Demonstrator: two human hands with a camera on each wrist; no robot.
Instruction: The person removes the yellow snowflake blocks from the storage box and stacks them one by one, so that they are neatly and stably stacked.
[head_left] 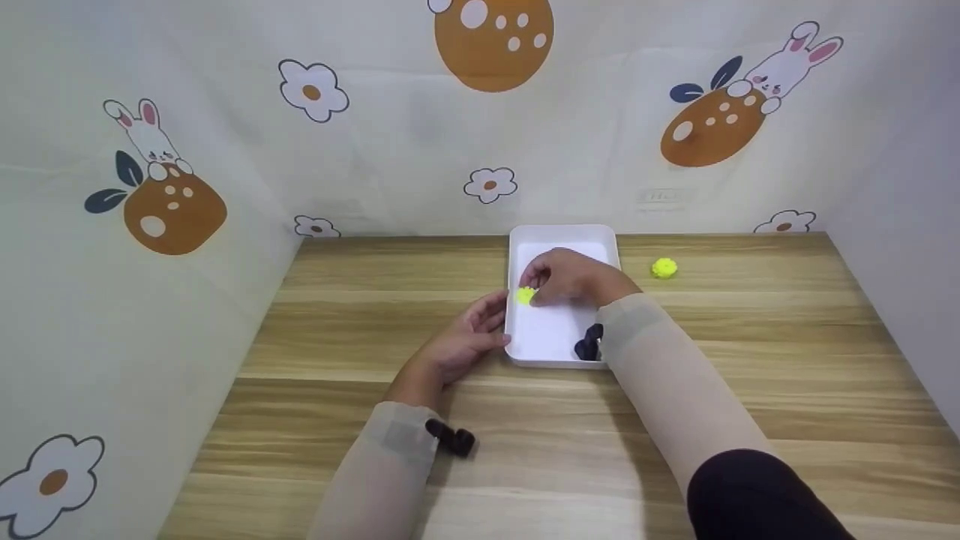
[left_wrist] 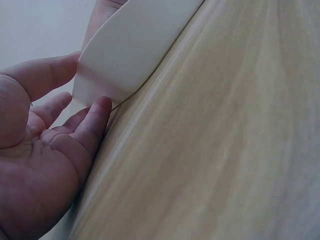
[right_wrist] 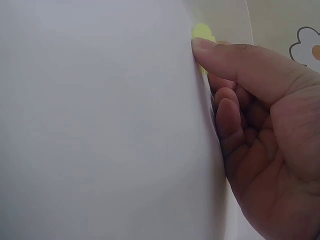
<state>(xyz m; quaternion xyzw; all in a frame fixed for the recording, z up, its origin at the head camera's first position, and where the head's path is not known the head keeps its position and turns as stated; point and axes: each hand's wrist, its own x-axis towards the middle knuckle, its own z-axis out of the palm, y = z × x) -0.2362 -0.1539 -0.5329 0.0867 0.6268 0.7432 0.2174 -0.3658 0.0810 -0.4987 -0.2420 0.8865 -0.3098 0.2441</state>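
My right hand [head_left: 576, 276] reaches over the white rectangular tray [head_left: 544, 341] and pinches a small yellow flower-shaped piece [head_left: 526, 295] near the tray's left side. In the right wrist view, the thumb lies across the yellow piece [right_wrist: 203, 33], hiding part of it, while the other fingers curl close to the tray floor [right_wrist: 100, 125]. Beside the tray's left wall is my left hand [head_left: 469, 339], its thumb and fingers loosely bent. The left wrist view has its fingertips touching the outer tray wall [left_wrist: 135, 45].
A second yellow flower-shaped piece [head_left: 664, 268] lies on the wooden table [head_left: 750, 315], right of the tray. Behind the table's far edge hangs a patterned cloth wall [head_left: 405, 150]. Black wrist cameras [head_left: 452, 438] project from both sleeves.
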